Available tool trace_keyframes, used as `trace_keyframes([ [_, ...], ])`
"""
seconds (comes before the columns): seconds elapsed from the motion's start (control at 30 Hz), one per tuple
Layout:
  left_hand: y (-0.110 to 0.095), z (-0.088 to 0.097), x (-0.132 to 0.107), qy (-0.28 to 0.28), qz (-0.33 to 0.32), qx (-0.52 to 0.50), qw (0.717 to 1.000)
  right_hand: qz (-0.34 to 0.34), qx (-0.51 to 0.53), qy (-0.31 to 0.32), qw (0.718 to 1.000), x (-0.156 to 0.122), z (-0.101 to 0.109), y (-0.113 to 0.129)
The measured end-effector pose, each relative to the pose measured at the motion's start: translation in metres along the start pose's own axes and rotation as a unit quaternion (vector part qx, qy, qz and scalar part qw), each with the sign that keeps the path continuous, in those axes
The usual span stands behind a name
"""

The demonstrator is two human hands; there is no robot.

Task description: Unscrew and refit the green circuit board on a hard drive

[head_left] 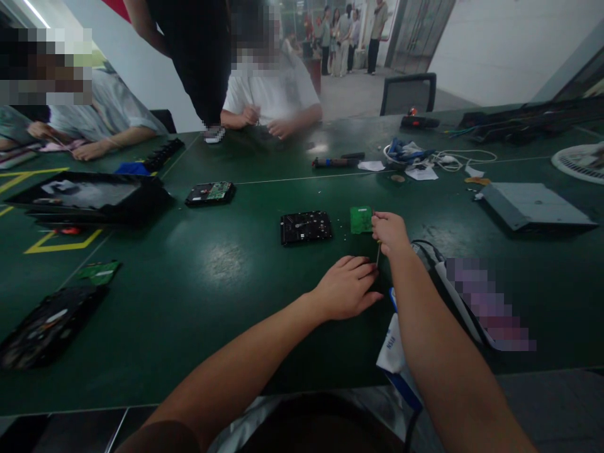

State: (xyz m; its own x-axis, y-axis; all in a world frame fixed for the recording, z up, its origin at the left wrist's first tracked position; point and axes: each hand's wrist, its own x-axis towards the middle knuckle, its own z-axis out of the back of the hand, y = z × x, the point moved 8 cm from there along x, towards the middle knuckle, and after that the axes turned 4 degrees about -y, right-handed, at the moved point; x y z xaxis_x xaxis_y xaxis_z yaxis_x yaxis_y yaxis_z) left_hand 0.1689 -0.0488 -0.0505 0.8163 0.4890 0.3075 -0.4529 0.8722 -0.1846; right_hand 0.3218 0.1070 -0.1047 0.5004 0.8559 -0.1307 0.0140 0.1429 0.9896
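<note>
My right hand (pixel 389 233) is closed around a screwdriver, and its thin shaft (pixel 378 255) points down toward the fingertips of my left hand. My left hand (pixel 346 286) lies palm down over the table with its fingers stretched out and the thumb apart. Whether its fingertips touch the shaft's tip, I cannot tell. A green circuit board (pixel 361 220) lies just left of my right fingers. Further left is a black hard drive (pixel 306 227), with several tiny screws (pixel 343 233) scattered between it and the board.
Another hard drive (pixel 210 193) lies further back. At left are black trays (pixel 89 198), a drive (pixel 51 324) and a loose board (pixel 100 272). A metal case (pixel 538 204) and cables (pixel 408 153) lie right. A phone-like object (pixel 486 308) is beside my right forearm. Co-workers sit opposite.
</note>
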Motion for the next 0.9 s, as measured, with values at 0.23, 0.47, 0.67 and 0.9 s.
trace_keyframes([
  [0.23, 0.034, -0.006, 0.007, 0.012, 0.07, 0.057, 0.996, -0.023, 0.099, -0.019, 0.995, -0.012, 0.001, 0.018],
  [0.47, 0.071, -0.008, 0.022, -0.014, 0.141, 0.091, 0.986, -0.033, 0.154, -0.032, 0.987, -0.009, 0.003, 0.018],
  [0.67, 0.091, -0.005, 0.033, -0.058, 0.173, 0.095, 0.979, -0.035, 0.176, -0.033, 0.983, -0.011, 0.002, 0.02],
  [0.9, 0.08, 0.018, 0.007, -0.136, 0.169, 0.104, 0.971, -0.041, 0.189, -0.044, 0.98, -0.01, 0.003, 0.018],
])
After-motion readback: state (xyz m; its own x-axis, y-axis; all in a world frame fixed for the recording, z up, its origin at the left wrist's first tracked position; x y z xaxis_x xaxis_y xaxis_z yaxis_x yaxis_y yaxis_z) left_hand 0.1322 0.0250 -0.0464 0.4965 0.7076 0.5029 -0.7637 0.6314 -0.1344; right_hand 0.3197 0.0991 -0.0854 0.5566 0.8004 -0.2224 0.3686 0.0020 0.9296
